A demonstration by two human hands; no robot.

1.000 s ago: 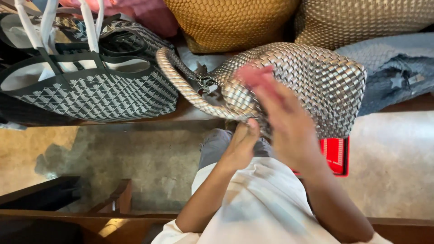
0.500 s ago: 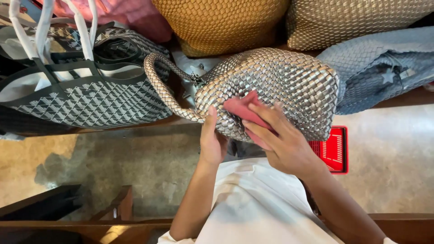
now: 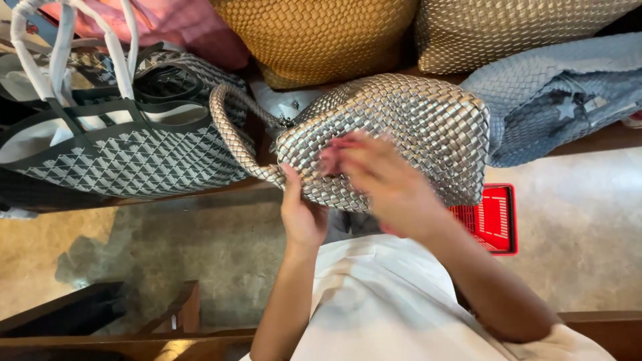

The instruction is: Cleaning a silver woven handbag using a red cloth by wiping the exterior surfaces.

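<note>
Between both hands (image 3: 304, 217), silver woven bag (image 3: 414, 127)

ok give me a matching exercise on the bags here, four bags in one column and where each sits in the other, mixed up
Column one:
1. silver woven bag
2. mustard woven bag
3. blue-grey woven bag
4. black and white patterned tote

Column two:
A. far left, white handles standing up
B. centre, left hand under its lower edge, right hand blurred across its front
C. right of the silver one, lying on the shelf
D. top centre, behind the silver one

Pairs: 1-B, 2-D, 3-C, 4-A
</note>
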